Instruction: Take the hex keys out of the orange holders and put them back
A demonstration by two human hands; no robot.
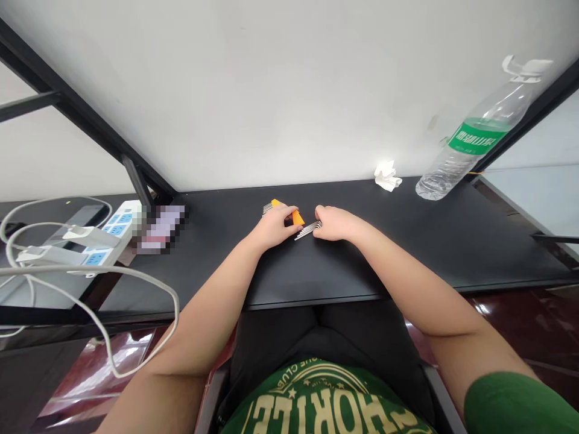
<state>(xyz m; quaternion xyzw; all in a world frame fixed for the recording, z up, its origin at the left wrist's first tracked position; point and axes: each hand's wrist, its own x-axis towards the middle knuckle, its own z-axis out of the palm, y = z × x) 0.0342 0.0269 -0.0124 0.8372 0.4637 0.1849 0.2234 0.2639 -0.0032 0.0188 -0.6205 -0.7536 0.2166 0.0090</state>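
My left hand (275, 228) is closed around an orange plastic hex key holder (298, 218), whose two ends show beyond my fingers. Thin metal rods (267, 208) stick out at its far left side. Close by on the right, my right hand (337, 223) is closed on several silver L-shaped hex keys (307, 229). Their straight shafts point left towards my left thumb, and the bent ends are partly under my fingers. Both hands are low over the black tabletop (312, 277), a small gap apart.
A large clear bottle (474, 138) with a green label stands at the back right, beside a crumpled white tissue (387, 176). On the left are a white power strip (115, 232), plugged-in chargers, a blurred-out flat object (161, 229) and a loose white cable (174, 295). A wall (280, 90) rises behind.
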